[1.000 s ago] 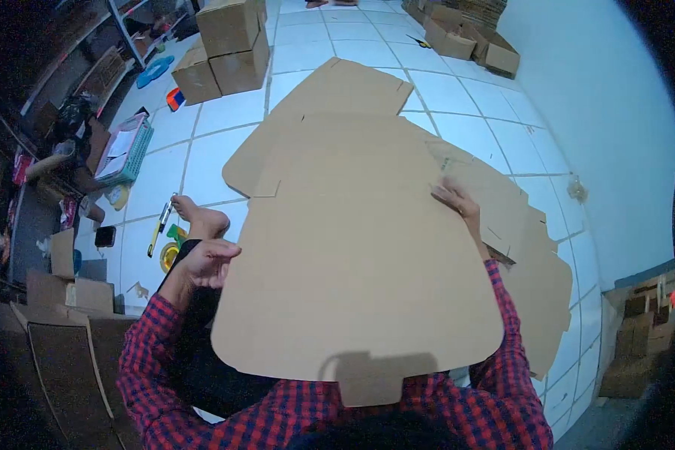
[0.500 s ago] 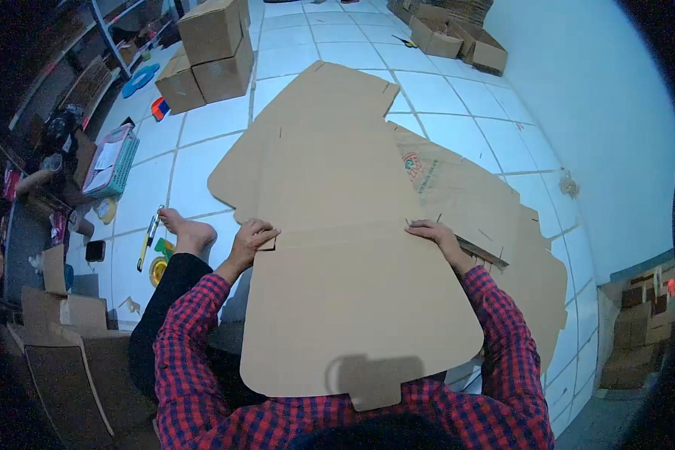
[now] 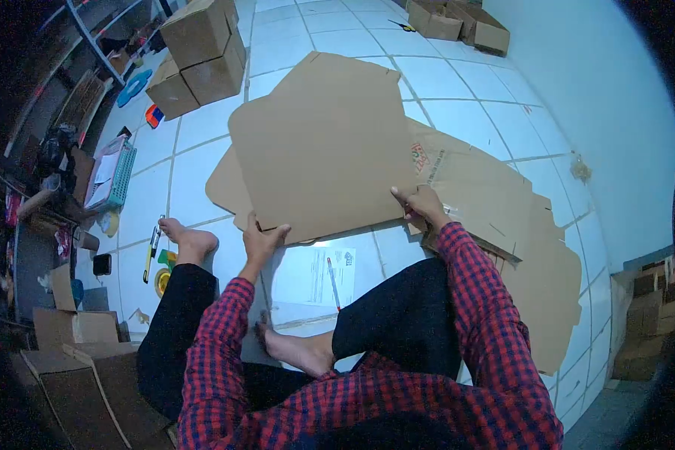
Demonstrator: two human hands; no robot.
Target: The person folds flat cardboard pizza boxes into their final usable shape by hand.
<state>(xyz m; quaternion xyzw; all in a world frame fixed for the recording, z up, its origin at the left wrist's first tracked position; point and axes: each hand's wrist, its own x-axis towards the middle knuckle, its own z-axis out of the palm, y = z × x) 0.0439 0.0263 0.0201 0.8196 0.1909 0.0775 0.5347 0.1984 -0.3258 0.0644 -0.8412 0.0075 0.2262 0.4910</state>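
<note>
A large brown cardboard sheet (image 3: 322, 142) lies folded over in front of me, its crease toward my body. My left hand (image 3: 261, 244) grips the near left corner of the fold, fingers partly behind it. At the near right corner, my right hand (image 3: 421, 204) pinches the same sheet between thumb and fingers. More flat cardboard (image 3: 487, 195), with red and green print, lies under and to the right of it. Between my legs a printed paper (image 3: 300, 277) rests on the tiles with a pen (image 3: 333, 283) on it.
Closed boxes (image 3: 202, 64) are stacked at the back left, open boxes (image 3: 457, 26) at the back right. On the left are a teal basket (image 3: 112, 176), a phone (image 3: 102, 264), a cutter (image 3: 151, 251), tape (image 3: 161, 281) and an open carton (image 3: 90, 375).
The near half of the cardboard sheet has been folded up and away from me onto the far half. Both hands still hold the crease; the paper, pen and my legs are now uncovered.
</note>
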